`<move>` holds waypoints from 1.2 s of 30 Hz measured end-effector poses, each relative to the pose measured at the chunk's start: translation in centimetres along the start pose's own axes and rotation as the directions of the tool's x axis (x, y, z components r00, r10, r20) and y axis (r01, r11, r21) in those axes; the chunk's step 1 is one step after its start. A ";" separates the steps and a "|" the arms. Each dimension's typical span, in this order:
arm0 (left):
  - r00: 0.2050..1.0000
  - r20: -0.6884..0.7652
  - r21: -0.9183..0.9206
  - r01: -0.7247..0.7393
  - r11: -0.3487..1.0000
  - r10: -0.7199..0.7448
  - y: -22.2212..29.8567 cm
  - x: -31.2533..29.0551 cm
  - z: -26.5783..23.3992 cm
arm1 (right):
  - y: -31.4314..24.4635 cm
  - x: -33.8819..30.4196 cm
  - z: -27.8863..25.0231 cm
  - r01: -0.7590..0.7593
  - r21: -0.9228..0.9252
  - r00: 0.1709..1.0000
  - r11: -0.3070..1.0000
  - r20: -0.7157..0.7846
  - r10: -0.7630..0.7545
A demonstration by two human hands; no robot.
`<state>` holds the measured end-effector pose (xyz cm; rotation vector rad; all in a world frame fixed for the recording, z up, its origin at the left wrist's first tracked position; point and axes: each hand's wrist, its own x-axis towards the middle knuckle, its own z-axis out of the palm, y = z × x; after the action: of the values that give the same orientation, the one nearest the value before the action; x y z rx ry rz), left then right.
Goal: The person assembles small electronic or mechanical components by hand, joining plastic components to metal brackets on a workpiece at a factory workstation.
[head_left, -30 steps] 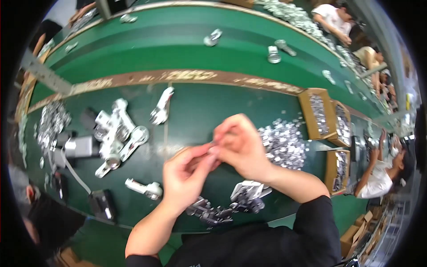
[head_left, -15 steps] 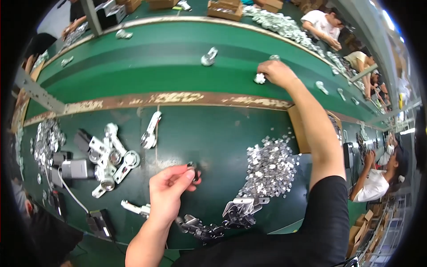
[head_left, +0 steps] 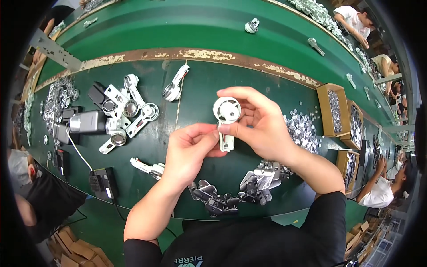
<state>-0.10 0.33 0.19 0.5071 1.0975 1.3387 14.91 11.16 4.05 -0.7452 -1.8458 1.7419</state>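
Note:
In front of my chest I hold up a white fan-like part (head_left: 227,110), with a round spoked head and a short handle hanging below. My right hand (head_left: 266,127) is closed round its right side, thumb on the neck under the head. The thumb and fingers of my left hand (head_left: 189,149) pinch the handle; whether a small piece is also between them is hidden. Past my left hand a similar white part (head_left: 175,83) lies on the green table (head_left: 151,187). Another white part (head_left: 149,168) is beside my left wrist. Nearer me lies a row of dark shiny pieces (head_left: 215,198).
A cluster of white fan parts (head_left: 130,108) and a grey box-shaped device (head_left: 86,121) lie left, with a black adapter (head_left: 102,184) nearby. Small silver pieces (head_left: 304,131) spread right, beside cardboard boxes (head_left: 328,129). A green conveyor (head_left: 178,31) runs beyond the wooden ledge (head_left: 209,54). Co-workers sit around.
My right hand has come back from over the conveyor to the middle, now with the white part. My left hand, earlier pinching a small dark piece, has met it at the handle. The view has shifted.

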 end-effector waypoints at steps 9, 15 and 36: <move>0.988 0.151 -0.038 0.036 0.999 -0.029 0.6 0.1 -0.7 | -0.2 0.0 0.2 -0.048 -0.159 0.999 0.986 -0.020 0.045; 0.930 0.367 -0.457 0.186 0.870 -0.006 -1.1 0.1 -0.7 | -0.4 0.4 0.2 0.090 0.349 0.995 0.933 0.004 -0.098; 0.692 0.653 0.647 -0.721 0.248 0.308 -2.6 -1.8 4.6 | 5.3 11.0 -23.2 -0.441 -0.892 0.821 0.103 -0.446 -0.357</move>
<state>5.43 -0.64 0.68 2.0702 1.2550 0.9869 23.02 35.80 0.09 -1.5978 -2.2935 -0.2628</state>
